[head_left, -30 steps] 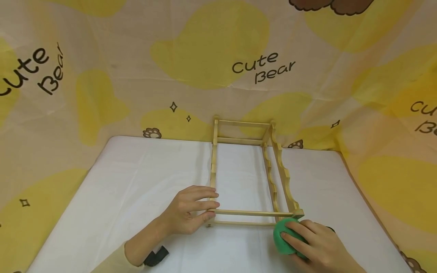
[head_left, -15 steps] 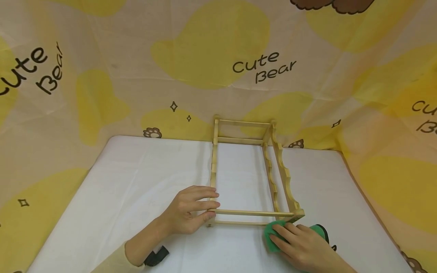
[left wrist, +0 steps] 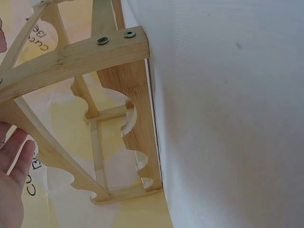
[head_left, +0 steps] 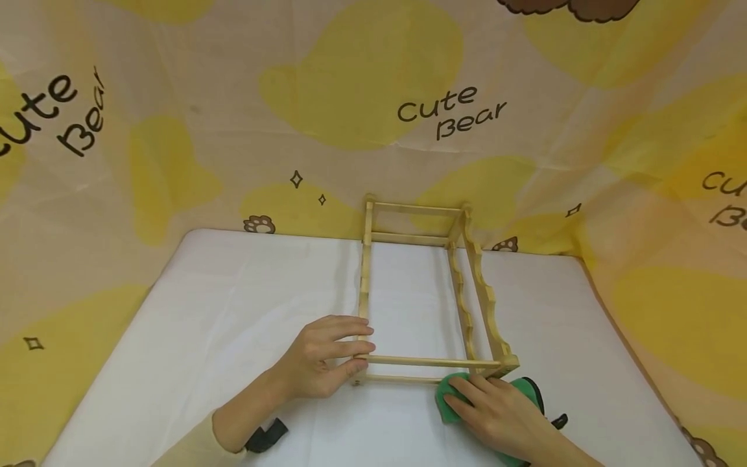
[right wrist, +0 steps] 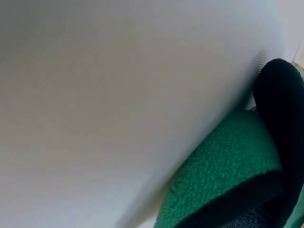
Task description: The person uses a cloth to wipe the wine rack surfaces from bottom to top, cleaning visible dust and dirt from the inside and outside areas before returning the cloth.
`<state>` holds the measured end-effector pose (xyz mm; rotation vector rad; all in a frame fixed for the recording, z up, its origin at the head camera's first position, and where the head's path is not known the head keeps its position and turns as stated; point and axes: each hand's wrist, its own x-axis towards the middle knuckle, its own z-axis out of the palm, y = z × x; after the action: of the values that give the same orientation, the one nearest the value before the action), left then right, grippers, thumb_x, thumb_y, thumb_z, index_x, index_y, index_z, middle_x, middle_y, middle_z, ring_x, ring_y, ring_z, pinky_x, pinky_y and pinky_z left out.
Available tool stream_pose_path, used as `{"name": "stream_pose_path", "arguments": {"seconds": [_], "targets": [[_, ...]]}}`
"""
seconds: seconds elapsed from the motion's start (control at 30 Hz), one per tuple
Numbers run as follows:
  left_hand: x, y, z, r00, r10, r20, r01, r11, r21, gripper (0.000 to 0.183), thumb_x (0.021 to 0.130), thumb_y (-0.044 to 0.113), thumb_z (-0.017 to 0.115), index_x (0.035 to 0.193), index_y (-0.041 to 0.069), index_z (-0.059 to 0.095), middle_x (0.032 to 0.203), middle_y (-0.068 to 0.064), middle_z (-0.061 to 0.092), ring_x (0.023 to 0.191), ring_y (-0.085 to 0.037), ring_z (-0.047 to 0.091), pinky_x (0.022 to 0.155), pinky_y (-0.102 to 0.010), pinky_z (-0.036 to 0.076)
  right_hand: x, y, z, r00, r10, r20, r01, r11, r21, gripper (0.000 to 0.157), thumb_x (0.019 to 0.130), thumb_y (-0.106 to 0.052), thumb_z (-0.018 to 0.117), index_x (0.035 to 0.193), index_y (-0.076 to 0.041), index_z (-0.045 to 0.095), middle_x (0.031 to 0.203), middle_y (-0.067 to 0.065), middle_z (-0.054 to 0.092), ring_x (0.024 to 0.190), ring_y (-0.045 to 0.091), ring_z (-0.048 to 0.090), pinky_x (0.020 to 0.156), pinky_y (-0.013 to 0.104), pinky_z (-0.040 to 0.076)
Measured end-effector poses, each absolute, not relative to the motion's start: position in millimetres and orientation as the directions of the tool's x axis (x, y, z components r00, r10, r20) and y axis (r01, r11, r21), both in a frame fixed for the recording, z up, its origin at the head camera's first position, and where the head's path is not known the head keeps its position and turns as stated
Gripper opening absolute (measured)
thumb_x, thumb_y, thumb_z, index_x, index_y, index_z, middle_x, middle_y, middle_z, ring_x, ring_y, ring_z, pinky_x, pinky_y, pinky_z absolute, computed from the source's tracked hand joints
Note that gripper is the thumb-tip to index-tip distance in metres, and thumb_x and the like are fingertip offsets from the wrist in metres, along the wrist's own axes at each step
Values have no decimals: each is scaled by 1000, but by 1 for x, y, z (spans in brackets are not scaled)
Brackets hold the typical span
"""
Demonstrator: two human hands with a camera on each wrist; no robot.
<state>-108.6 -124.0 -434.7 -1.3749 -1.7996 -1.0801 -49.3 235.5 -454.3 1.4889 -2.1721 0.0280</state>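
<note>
A pale wooden rack with scalloped side rails stands lengthwise on the white-covered table. At its near left corner my left hand holds the frame, fingers over the side rail and thumb at the front. Part of that hand shows beside the scalloped rail in the left wrist view. My right hand grips a green cloth with black edging, pressing it at the near lower bar by the right corner. Fuzzy cloth fills the lower right of the right wrist view, where the fingers are hidden.
A black strap hangs under the left wrist. Printed yellow fabric rises behind and beside the white tabletop. The rack's far end stands close to the back fabric.
My right hand has moved left with the green cloth, from the near right corner along the lower bar. More of the cloth now shows behind the hand. The left hand and rack stay put.
</note>
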Motion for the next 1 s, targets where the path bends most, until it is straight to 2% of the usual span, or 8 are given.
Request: {"name": "stream_pose_path", "arguments": {"seconds": [0.13,0.23,0.37,0.67,0.87,1.0], "targets": [[-109,-125,-434,-265,453,851,964,130,231,18,103,22,67,106,9,79,110,-13,76,103,-34,74,94,-42,60,-53,225,-454,-251,-879,405,-886,377,269,51,116,-22,28,106,-12,77,109,7,71,86,20,67,64,28,61],[-109,-124,-434,-256,450,856,967,126,223,18,103,22,67,106,9,79,110,-13,76,104,-33,74,94,-43,60,-55,216,-453,-233,-887,398,-887,362,288,51,116,-20,28,107,-12,77,110,7,71,84,18,66,59,23,57],[-109,-124,-434,-263,453,852,965,123,232,19,103,22,67,108,9,79,112,-13,76,106,-33,74,96,-43,60,-56,203,-450,-242,-894,377,-878,367,306,53,116,-19,25,106,-14,77,109,5,70,82,16,65,53,20,50],[-107,-126,-434,-291,457,840,957,139,256,20,103,24,67,108,9,80,113,-13,76,107,-33,73,97,-43,59,-56,172,-446,-236,-917,323,-835,361,416,61,116,-12,19,108,-15,79,111,4,70,84,14,64,49,18,46],[-108,-126,-435,-287,457,842,958,141,250,21,104,25,67,107,8,80,113,-14,76,107,-33,73,97,-43,59,-57,145,-447,-220,-942,253,-827,318,464,66,113,-6,15,114,-14,80,115,4,70,88,13,63,54,17,49],[-106,-127,-435,-298,461,836,954,145,261,22,104,25,67,108,9,80,114,-13,76,107,-33,73,97,-43,59,-57,130,-448,-208,-956,206,-815,286,505,60,112,-6,20,119,-14,79,118,3,70,88,12,61,57,17,51]]}}
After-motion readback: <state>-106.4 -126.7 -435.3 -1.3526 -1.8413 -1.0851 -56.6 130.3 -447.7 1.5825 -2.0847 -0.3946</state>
